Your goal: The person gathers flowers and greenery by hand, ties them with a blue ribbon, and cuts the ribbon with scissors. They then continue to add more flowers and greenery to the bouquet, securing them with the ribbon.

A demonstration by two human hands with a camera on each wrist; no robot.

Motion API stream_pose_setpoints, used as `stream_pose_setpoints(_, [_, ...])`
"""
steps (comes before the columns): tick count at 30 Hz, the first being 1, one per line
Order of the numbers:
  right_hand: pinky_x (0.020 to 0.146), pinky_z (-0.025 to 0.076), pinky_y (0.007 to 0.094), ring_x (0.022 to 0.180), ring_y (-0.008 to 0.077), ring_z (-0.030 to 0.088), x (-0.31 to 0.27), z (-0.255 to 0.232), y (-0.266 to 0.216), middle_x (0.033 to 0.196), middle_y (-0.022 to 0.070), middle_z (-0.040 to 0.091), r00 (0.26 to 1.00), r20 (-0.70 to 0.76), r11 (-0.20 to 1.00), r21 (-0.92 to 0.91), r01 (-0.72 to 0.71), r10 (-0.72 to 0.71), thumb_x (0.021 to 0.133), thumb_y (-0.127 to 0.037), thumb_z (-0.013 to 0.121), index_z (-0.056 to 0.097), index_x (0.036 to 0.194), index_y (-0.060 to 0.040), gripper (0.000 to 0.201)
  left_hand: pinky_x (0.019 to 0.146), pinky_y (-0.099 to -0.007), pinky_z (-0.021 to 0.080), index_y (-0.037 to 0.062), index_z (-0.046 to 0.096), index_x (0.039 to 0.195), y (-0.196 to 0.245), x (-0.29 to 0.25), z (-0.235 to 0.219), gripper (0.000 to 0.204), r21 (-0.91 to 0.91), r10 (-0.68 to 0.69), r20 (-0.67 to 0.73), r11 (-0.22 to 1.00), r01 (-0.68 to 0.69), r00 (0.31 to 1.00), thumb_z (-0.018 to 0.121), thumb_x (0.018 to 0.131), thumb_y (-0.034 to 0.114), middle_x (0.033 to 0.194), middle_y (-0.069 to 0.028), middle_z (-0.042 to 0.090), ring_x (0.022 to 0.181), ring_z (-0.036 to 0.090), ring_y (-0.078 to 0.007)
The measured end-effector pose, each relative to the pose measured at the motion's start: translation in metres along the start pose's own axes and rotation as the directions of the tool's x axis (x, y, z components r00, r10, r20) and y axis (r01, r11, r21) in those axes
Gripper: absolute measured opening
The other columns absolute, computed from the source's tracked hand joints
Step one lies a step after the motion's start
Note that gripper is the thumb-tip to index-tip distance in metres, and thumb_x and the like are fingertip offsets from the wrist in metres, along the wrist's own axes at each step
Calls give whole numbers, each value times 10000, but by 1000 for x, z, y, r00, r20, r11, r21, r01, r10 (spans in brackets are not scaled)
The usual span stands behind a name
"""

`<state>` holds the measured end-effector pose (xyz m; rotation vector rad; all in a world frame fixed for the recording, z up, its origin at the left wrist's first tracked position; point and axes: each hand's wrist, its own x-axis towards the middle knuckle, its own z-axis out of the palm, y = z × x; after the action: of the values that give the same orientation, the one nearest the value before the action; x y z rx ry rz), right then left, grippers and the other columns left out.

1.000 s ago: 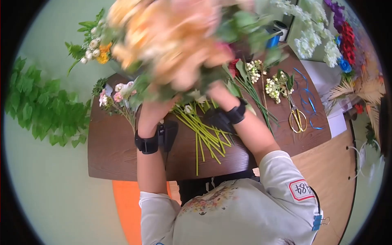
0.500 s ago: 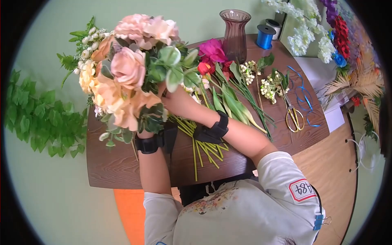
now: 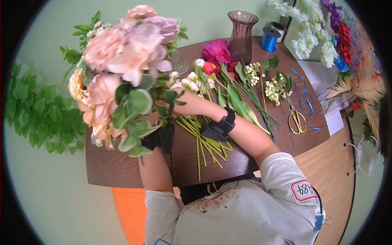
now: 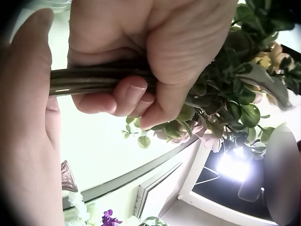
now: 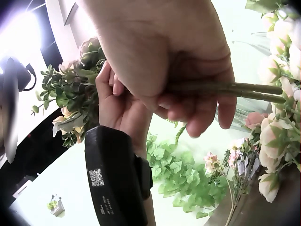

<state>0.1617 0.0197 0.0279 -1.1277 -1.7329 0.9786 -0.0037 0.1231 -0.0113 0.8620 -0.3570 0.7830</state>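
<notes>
A large bouquet [image 3: 126, 61] of pink, peach and lilac flowers with green leaves is held up over the table's left side, tilted leftward. My left hand [image 4: 193, 42] grips its bundled stems [image 4: 84, 82] just below the leaves, fingers curled round them. Farther down the bundle, my right hand [image 5: 164, 52] curls round the same stems, whose cut ends poke out past the fingers. In the head view the flowers mostly hide my left hand. Under my right forearm lie white flowers [image 3: 192, 83] with long green stems [image 3: 206, 147].
A purple glass vase [image 3: 241, 41] and blue ribbon spool [image 3: 268, 39] stand at the back. Tulips [image 3: 237, 102], a magenta flower [image 3: 217, 51] and white-berry sprigs [image 3: 277, 87] lie on the table [image 3: 118, 165]. Gold-handled scissors [image 3: 297, 122] lie by curled blue ribbon [image 3: 306, 98] at right.
Both hands first carried the bouquet from the middle leftward, uncovering the vase and spool. Since then it has turned, and pink and lilac flowers now face the head camera.
</notes>
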Motion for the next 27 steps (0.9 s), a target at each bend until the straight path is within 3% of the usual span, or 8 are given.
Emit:
stream_pose_setpoints(2, [541,438,313,507,222,548,-6,4,9,543,110,539,779,-182,785,-327,527,-599,805,-184,467,547,903,-27,201,845,-337,343,18,388,1132,2,-5,-1,326,23,-1,-20,1000,1,1000,440,842,160,1069,-92,457,956,430,-211])
stream_pose_setpoints(5, [575,443,339,605,256,563,-10,3,-12,653,135,561,711,-257,748,-355,561,-655,780,-150,489,528,945,-28,209,828,-331,350,19,398,1121,-1,3,-4,316,59,2,-53,998,1,999,443,842,160,1056,-92,464,937,437,-208])
stream_pose_setpoints(7, [637,440,348,728,271,561,-20,-11,-35,771,153,564,998,60,965,-258,38,-24,751,-110,519,519,956,-35,218,816,-328,354,20,404,1113,-3,-8,3,309,89,9,-76,996,-3,997,444,841,160,1048,-92,468,925,441,-206])
stream_pose_setpoints(9, [658,433,327,744,281,540,9,13,34,787,142,556,864,-248,898,-163,408,-437,734,-97,543,528,880,-37,158,805,-324,358,20,410,1106,-14,-20,17,302,126,25,-96,992,-12,995,446,841,160,1040,-91,473,912,446,-204])
stream_pose_setpoints(16, [657,431,331,740,283,535,-25,-8,-1,775,134,553,891,-102,859,-334,389,-443,712,-91,551,531,852,-36,152,765,-311,374,22,432,1080,-18,23,35,279,333,207,-145,931,-149,968,452,839,160,1011,-91,489,869,461,-196])
stream_pose_setpoints(21, [656,430,333,737,285,530,-47,-34,-29,764,127,550,927,-92,818,-508,271,-364,693,-86,558,533,829,-35,148,737,-302,385,24,447,1062,-12,24,37,263,397,260,-171,901,-175,950,456,838,160,990,-90,500,838,473,-191])
stream_pose_setpoints(23, [647,434,330,717,280,544,-49,-53,-52,754,139,560,995,-50,836,-546,46,-87,688,-76,556,538,818,-16,145,725,-298,389,24,453,1055,-19,33,37,257,409,268,-182,895,-175,946,458,837,160,982,-90,504,826,477,-189])
stream_pose_setpoints(27, [660,440,316,732,252,571,-80,-74,-52,811,158,585,932,-358,810,-527,-257,63,700,-69,568,540,952,12,266,702,-290,398,25,466,1040,-11,41,28,244,423,265,-204,892,-159,942,461,836,160,966,-89,513,801,486,-184])
